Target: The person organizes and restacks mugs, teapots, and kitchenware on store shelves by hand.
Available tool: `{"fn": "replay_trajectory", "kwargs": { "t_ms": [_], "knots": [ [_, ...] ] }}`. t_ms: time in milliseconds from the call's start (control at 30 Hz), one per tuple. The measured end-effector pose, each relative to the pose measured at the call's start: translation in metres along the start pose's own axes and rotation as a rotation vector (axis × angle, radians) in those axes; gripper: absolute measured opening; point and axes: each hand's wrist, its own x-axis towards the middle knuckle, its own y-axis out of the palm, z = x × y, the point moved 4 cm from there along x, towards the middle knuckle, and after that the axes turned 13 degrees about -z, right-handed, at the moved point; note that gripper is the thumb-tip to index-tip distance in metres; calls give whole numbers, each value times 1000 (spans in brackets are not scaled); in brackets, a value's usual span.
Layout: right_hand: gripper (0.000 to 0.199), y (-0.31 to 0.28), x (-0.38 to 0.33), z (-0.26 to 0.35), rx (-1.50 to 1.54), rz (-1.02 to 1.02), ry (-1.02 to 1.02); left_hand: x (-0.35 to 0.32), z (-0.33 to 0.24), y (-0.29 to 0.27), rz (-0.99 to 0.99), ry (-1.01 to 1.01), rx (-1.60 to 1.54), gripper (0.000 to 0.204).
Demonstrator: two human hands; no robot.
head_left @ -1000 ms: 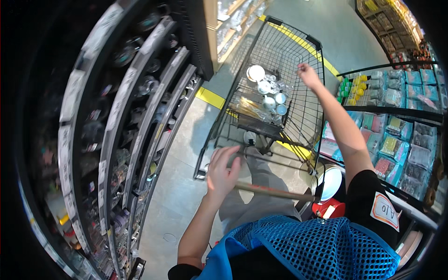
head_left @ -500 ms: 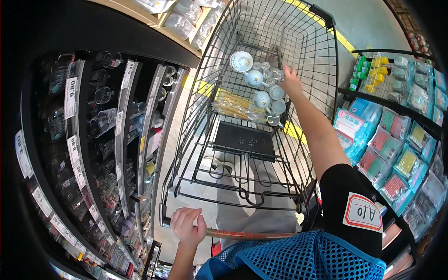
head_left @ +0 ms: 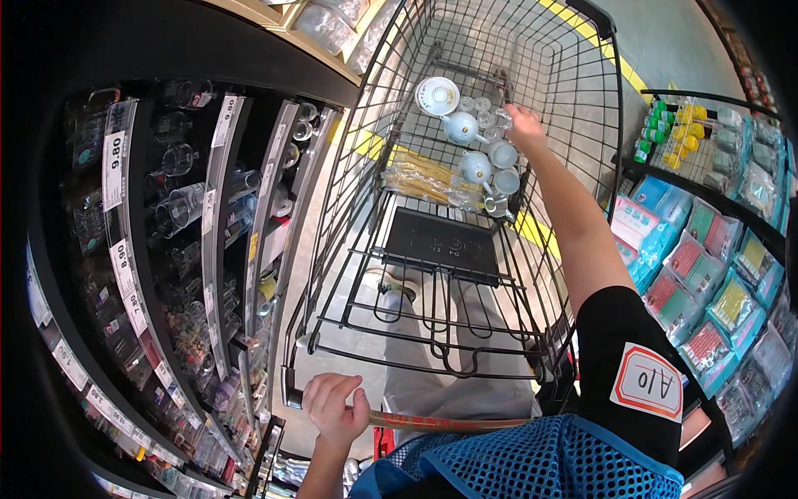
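Observation:
My left hand [head_left: 335, 405] is closed round the left end of the shopping cart's handle [head_left: 449, 424]. My right hand [head_left: 527, 130] reaches deep into the wire shopping cart [head_left: 573, 116], its fingertips closed on a small clear glass cup [head_left: 504, 119]. Several more small glasses [head_left: 482, 105] stand beside it. Left of them is a white bowl [head_left: 437, 96]. Two white teapots, a far one [head_left: 461, 128] and a near one [head_left: 476, 166], sit next to translucent cups [head_left: 503, 155] and a glass mug [head_left: 496, 205]. Clear packs of tan sticks [head_left: 424, 179] lie to the left.
A black shelf unit [head_left: 145, 249] full of glassware runs close along the left. Wooden bins [head_left: 332, 33] with bagged goods stand at the far left. Racks of packaged goods [head_left: 690, 274] line the right side. A black panel [head_left: 440, 243] is on the cart's child seat.
My right hand's fingers have closed at the small glasses, where they were spread before. The cart and its contents appear shifted slightly to the right. My left hand stays on the handle.

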Motion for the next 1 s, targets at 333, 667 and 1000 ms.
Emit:
{"fn": "replay_trajectory", "kwargs": {
  "t_ms": [333, 667, 1000],
  "knots": [
    [56, 0, -10, -12, -5, -236, 124, 139, -62, 72, 277, 135, -266, 35],
    [36, 5, -19, -1, 137, -297, 368, 265, -31, 425, 543, 350, 226, 73],
    [27, -19, -12, -32, 104, -234, 414, 291, -34, 516, 393, 520, 325, 47]
  ]
}}
